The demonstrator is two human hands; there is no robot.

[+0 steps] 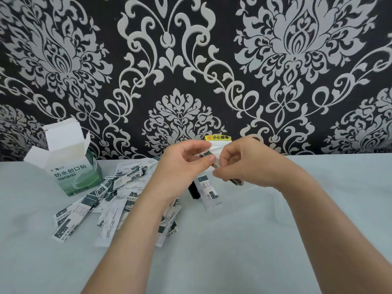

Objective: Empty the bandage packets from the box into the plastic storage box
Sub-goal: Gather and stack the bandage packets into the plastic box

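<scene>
Just above the table's middle, my left hand [182,163] and my right hand [244,164] together pinch a small stack of bandage packets [207,154]. The stack's lower end shows under my right hand. Below them lies the clear plastic storage box [275,200], faint against the pale cloth, with one packet [209,192] leaning inside near its left end. The green and white bandage box [74,172] stands open at the left. Several loose packets [110,198] are strewn between it and my left forearm.
A small black object [194,192] sits beside the leaning packet. A yellow warning label [218,137] is on the patterned wall behind my hands. Pale cloth [212,262] covers the table.
</scene>
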